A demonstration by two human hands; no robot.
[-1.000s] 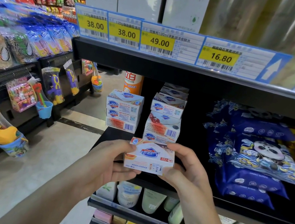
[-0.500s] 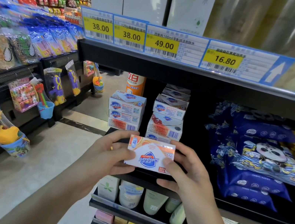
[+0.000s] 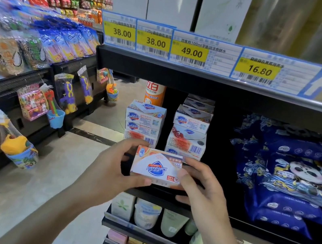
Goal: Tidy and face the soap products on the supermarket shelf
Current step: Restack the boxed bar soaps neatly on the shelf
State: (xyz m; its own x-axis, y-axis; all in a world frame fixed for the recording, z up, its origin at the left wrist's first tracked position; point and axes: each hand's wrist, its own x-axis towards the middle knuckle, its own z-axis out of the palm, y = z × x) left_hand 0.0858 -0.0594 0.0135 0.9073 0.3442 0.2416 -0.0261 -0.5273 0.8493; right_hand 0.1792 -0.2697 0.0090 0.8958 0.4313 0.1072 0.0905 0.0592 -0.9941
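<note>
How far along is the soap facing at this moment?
Done: two soap stacks, the left stack and the right stack, stand on the shelf with fronts outward. In hand: the left hand and right hand both grip one soap box, logo upside down, in front of the stacks. Left: turning it upright and placing it.

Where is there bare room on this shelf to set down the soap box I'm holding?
Bare dark shelf lies between the right soap stack and the blue wipes packs. A narrower gap separates the left soap stack from the right one. Both hands hold the soap box.
</note>
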